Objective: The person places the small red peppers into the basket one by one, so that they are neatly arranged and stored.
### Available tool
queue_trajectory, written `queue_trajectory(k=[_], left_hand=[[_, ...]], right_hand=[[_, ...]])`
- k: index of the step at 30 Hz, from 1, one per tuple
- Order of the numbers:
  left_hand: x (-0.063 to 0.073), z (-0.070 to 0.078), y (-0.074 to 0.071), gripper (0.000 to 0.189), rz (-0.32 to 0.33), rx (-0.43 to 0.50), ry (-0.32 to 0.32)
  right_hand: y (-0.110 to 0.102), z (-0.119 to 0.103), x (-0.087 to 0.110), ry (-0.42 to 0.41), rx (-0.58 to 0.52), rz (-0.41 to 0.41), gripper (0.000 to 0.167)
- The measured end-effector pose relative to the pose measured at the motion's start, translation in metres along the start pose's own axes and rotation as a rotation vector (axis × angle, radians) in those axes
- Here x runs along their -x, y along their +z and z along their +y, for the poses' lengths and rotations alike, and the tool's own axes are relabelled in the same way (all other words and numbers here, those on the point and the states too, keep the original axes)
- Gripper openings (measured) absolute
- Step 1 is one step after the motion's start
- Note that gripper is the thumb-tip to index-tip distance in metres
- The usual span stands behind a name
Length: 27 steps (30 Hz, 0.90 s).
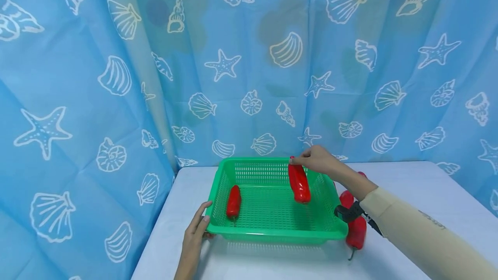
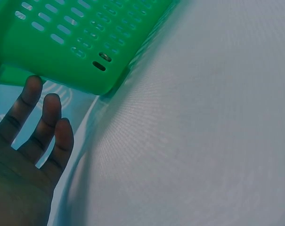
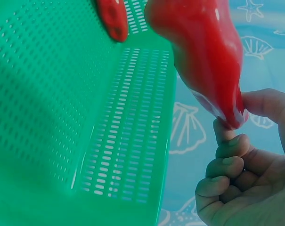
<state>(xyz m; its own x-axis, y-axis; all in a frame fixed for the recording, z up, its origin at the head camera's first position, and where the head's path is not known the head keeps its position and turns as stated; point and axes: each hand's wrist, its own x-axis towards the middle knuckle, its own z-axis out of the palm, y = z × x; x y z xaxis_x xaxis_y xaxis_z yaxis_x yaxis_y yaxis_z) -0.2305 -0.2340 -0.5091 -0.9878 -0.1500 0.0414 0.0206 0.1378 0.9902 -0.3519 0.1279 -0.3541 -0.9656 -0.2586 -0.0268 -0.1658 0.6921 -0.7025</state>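
A long red pepper point(image 1: 298, 182) hangs steeply over the right part of the green basket point(image 1: 268, 230). My right hand point(image 1: 317, 160) pinches its narrow upper end between thumb and forefinger, with the other fingers curled in, as the right wrist view shows. Inside the basket, a second red pepper point(image 1: 234, 202) lies at the left. At the basket's front left corner, my left hand point(image 1: 193, 232) touches the rim. Three of its fingers point(image 2: 50, 110) look extended and apart in the left wrist view, the thumb being out of sight there.
Several red peppers point(image 1: 355, 233) lie on the white tabletop point(image 1: 420, 193) to the basket's right, partly hidden by my right forearm and its black wrist strap point(image 1: 352, 212). Behind the table hangs a blue shell-print curtain point(image 1: 249, 77), which also runs along the left side.
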Motion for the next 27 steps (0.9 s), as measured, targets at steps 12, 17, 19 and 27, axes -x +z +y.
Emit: queue_trajectory(k=[12,17,19,27], left_hand=[[0.001,0.001,-0.002,0.046,-0.002,0.026,0.027],[-0.002,0.005,0.000,0.044,0.007,0.027,0.049],[-0.003,0.005,0.000,0.044,0.010,0.026,0.054],[-0.002,0.000,-0.002,0.048,0.005,0.014,0.009]], right_hand=[[0.015,-0.009,-0.012,0.010,-0.025,-0.033,0.036],[0.017,-0.011,-0.019,0.012,-0.035,-0.034,0.037],[0.020,-0.012,-0.022,0.009,-0.045,-0.036,0.037],[0.033,-0.013,-0.031,0.000,-0.084,-0.045,0.033]])
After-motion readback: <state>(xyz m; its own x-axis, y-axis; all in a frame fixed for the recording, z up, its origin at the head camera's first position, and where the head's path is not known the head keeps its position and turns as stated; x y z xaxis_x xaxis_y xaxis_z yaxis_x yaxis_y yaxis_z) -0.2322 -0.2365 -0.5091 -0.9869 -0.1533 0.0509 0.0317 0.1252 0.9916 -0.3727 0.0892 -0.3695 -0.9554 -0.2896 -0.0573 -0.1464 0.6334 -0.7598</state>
